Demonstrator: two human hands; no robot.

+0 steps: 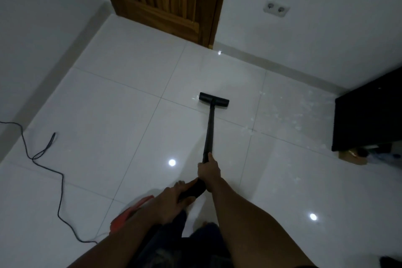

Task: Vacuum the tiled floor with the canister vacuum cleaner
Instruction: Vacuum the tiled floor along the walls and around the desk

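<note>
As I look down over my arms, my right hand [209, 169] grips the black wand [209, 130], its fingers closed round it and one digit reaching up along the tube. Just behind it, my left hand [171, 199] holds the thick handle end [194, 190]. The fingers curl under it and one is stretched along the top. The floor head [214, 99] lies flat on the white tiled floor [108, 115] in front of me. White scraps [293, 115] lie to its right, near a black cabinet [367, 115]. The red canister [130, 213] is beside my left forearm, partly hidden. A dark cable [43, 159] lies on the left.
</note>
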